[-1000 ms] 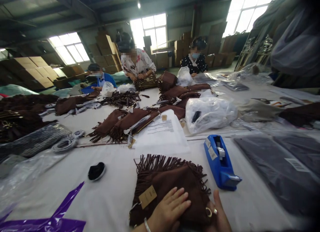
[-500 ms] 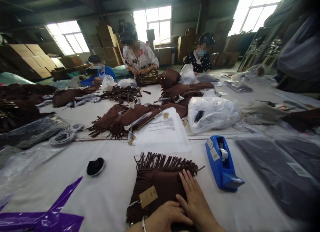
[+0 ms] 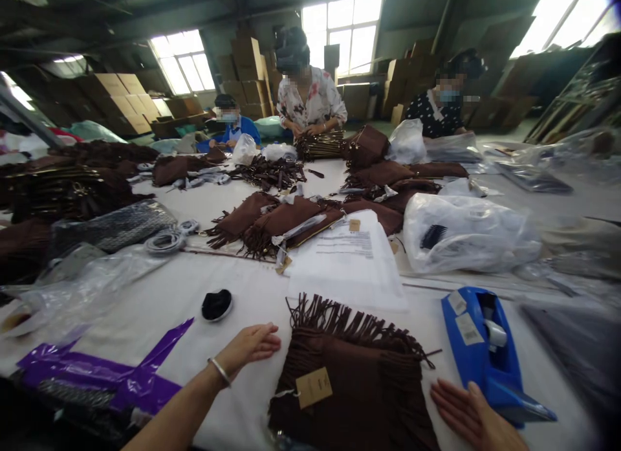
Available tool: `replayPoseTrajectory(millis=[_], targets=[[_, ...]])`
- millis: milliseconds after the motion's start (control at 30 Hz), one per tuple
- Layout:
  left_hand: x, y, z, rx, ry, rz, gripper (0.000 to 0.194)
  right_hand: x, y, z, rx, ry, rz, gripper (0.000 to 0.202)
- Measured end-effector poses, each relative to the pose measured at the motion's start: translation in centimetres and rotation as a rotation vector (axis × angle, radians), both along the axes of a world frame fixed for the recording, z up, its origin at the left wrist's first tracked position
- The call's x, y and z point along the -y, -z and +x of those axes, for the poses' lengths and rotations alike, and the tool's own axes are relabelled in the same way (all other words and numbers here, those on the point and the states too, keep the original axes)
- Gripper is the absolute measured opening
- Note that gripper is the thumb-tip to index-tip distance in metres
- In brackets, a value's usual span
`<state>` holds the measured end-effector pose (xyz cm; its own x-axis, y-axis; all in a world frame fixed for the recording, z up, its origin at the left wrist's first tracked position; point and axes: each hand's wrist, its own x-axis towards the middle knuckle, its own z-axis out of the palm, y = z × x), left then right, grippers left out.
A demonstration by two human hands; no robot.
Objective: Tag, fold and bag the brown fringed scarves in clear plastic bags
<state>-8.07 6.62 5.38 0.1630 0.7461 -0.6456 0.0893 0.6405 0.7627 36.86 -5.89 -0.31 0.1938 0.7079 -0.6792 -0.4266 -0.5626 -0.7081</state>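
Note:
A folded brown fringed scarf point(image 3: 359, 380) with a tan paper tag point(image 3: 314, 387) lies on the white table in front of me. My left hand point(image 3: 250, 345) hovers just left of it, fingers loosely apart, holding nothing; a bracelet sits on that wrist. My right hand point(image 3: 466, 415) rests flat on the table at the scarf's right edge, fingers spread, beside a blue tape dispenser point(image 3: 488, 351).
Purple plastic film point(image 3: 101, 376) lies at the left, a small black round item point(image 3: 216, 305) beyond my left hand. White printed bags point(image 3: 347, 260), a clear bag point(image 3: 466, 234), more brown scarves point(image 3: 272, 221) and clear wrapping point(image 3: 87, 279) cover the table. Three people work at the far end.
Both hands have come off the scarf: the left moved out to its left side, the right to the table at its right. The view shifted rightward and nearer.

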Motion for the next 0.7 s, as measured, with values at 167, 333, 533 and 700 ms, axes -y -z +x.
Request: replayPoseTrajectory(millis=[167, 333, 533, 700], targets=[[-3.9, 1.9, 1.6, 0.227, 0.187, -0.219, 0.065, -7.1, -2.0, -1.7, -0.394, -0.231, -0.141, 0.044], [-7.4, 3.8, 4.5, 0.388, 0.400, -0.357, 0.052, -11.3, -5.3, -5.8, -0.686, -0.513, -0.082, 0.043], [-10.8, 5.7, 10.2, 0.404, 0.610, -0.442, 0.045, -14.9, -4.6, -6.4, -0.679, -0.675, -0.093, 0.037], [-11.7, 4.9, 12.7, 0.382, 0.673, -0.383, 0.051, -16.7, -5.7, -7.5, -0.422, -0.812, 0.113, 0.041]])
